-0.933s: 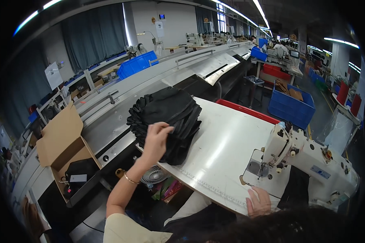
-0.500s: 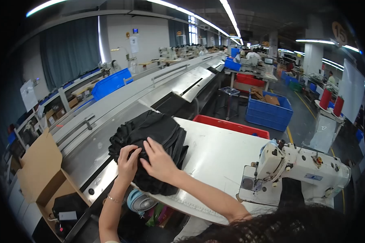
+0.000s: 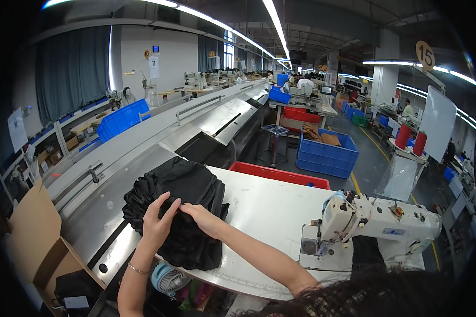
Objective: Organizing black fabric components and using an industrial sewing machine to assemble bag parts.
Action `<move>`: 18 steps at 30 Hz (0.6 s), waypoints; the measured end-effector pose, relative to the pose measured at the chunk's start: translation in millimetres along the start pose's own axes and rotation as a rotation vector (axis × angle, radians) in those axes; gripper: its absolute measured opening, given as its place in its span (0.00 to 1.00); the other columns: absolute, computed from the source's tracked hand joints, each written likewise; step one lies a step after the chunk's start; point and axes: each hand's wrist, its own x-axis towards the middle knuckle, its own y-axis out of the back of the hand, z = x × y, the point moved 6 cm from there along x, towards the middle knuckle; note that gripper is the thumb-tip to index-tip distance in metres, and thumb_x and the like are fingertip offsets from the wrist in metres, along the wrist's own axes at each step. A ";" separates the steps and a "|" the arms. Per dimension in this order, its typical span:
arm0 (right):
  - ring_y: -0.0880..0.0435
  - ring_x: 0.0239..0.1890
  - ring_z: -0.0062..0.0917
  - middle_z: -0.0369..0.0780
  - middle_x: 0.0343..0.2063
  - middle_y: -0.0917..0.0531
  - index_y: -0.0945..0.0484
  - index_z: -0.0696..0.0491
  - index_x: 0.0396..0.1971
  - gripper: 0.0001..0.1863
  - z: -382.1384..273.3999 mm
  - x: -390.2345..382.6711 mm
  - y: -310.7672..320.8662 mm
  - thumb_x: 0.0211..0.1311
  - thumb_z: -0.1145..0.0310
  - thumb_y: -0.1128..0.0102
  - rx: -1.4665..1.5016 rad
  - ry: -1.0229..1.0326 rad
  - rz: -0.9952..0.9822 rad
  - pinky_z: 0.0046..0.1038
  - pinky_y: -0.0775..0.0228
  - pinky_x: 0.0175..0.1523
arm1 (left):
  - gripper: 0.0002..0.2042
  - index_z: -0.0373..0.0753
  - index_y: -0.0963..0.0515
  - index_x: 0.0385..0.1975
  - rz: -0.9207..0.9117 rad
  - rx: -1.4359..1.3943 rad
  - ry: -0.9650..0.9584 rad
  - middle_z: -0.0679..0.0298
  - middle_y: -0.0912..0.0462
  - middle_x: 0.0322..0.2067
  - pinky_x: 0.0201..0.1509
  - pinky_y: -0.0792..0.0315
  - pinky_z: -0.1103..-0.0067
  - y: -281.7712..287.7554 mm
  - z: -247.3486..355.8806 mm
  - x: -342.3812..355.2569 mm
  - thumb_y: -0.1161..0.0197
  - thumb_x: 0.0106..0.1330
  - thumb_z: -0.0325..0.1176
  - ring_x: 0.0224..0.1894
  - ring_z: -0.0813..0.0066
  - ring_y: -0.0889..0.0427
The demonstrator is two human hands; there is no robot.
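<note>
A thick stack of black fabric pieces [image 3: 188, 179] lies at the left end of the white sewing table [image 3: 259, 211], its left edge gathered into many folds. My left hand [image 3: 156, 224] rests against the stack's near left side, thumb and forefinger stretched and apart. Close beside it, my right hand [image 3: 203, 219] reaches in from the right, its fingertips pinched together at the top layer of fabric. The fingertips of both hands nearly meet over the stack. What lies beneath my palms is hidden.
A white sewing machine [image 3: 381, 219] stands at the right, black cloth [image 3: 367, 253] under its arm. Behind the table sit a red bin [image 3: 280, 176] and a blue crate [image 3: 327, 156]. An open cardboard box [image 3: 34, 227] and a small blue fan [image 3: 166, 279] are near left.
The whole view has shifted, so the scene sits further left and lower. My right fingers have drawn from spread to pinched; my left fingers have straightened from a curl.
</note>
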 end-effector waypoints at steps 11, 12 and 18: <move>0.25 0.43 0.24 0.37 0.41 0.22 0.27 0.54 0.43 0.12 -38.8 -16.1 114.6 0.63 0.64 0.52 0.776 0.408 0.601 0.32 0.35 0.51 | 0.06 0.32 0.30 0.30 -0.561 -0.065 0.114 0.55 0.26 0.48 0.47 0.30 0.71 -13.4 3.4 2.3 0.45 0.53 0.26 0.46 0.56 0.25; 0.24 0.41 0.22 0.37 0.40 0.22 0.25 0.55 0.39 0.12 -77.7 -36.2 150.6 0.63 0.64 0.51 0.563 0.583 0.740 0.29 0.33 0.48 | 0.10 0.32 0.29 0.34 -0.536 -0.050 0.083 0.55 0.25 0.48 0.44 0.29 0.69 -5.2 0.5 2.5 0.47 0.59 0.33 0.43 0.56 0.23; 0.41 0.19 0.12 0.28 0.14 0.34 0.30 0.57 0.19 0.20 -199.7 -160.9 213.0 0.68 0.61 0.57 -0.140 0.874 1.158 0.21 0.47 0.25 | 0.19 0.52 0.30 0.54 -0.635 0.178 0.288 0.54 0.27 0.52 0.42 0.27 0.70 -49.9 5.0 41.0 0.51 0.65 0.48 0.41 0.56 0.21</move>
